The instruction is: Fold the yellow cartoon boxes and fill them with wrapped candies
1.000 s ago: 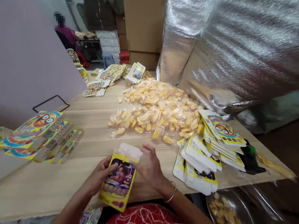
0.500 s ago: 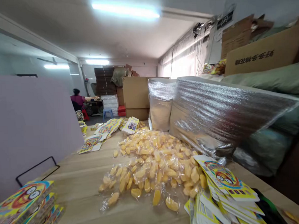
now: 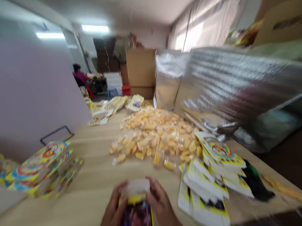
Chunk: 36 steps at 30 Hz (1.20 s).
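Near the front edge of the table, a small yellow printed carton (image 3: 137,212) with a pale flap at its top is held between my two hands. My left hand (image 3: 115,208) grips its left side, and my right hand (image 3: 161,202) closes on its right side, with fingers by the flap. The picture is blurred, so I cannot tell whether the flap is folded down. Just beyond lies a wide heap of wrapped yellow candies (image 3: 154,136). Flat cartons (image 3: 204,187) are piled to the right of my right hand.
Stacked cartons (image 3: 43,164) stand at the left by a black wire frame (image 3: 56,132). More flat cartons (image 3: 115,104) lie at the back. Silver foil bags (image 3: 229,83) line the right side, beside a cardboard box (image 3: 141,70). A person (image 3: 80,76) sits far off.
My view has tipped downward, raising the table in the picture. Both hands have come into sight at the bottom, holding the carton.
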### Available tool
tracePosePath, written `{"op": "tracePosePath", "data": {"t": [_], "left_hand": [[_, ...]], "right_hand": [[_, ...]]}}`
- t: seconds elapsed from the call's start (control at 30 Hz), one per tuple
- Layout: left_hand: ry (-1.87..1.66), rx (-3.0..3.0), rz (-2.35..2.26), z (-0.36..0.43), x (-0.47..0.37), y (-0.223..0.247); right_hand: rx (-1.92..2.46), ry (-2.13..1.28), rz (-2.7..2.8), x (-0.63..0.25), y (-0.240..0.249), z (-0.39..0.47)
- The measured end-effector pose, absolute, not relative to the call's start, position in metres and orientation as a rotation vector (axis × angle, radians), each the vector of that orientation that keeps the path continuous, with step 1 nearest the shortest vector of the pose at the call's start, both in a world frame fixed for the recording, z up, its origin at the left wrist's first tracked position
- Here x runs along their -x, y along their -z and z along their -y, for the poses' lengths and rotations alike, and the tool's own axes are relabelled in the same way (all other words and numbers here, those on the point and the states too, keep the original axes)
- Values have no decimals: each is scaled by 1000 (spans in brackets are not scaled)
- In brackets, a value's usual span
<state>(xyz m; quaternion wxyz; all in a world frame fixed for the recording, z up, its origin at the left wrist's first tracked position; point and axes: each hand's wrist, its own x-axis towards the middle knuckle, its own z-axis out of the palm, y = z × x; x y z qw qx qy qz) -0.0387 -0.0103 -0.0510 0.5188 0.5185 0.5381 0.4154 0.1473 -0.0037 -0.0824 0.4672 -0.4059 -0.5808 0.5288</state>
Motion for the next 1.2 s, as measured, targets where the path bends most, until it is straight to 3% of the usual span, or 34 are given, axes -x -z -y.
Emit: {"op": "tracePosePath", "data": {"t": [0.17,0.37,0.73,1.1,1.2], "left_hand": [[-995,-1239,-1176,18,43,52],[-988,-1143,-1160,17,38,31],[-749,-1255,-1078,21,52,30],[-855,-1469,-1119,14,23,40],[-993,-1578,-1189,-5,29,46]], "right_hand": [[791,-1396,1393,-158,63,10],[996,-1512,1175,-153,52,6],[879,-1505,1393,-169,41,20],[962,-1315,1311,-191,45,46],[1102,-1014,1387,-229,45,46]]}}
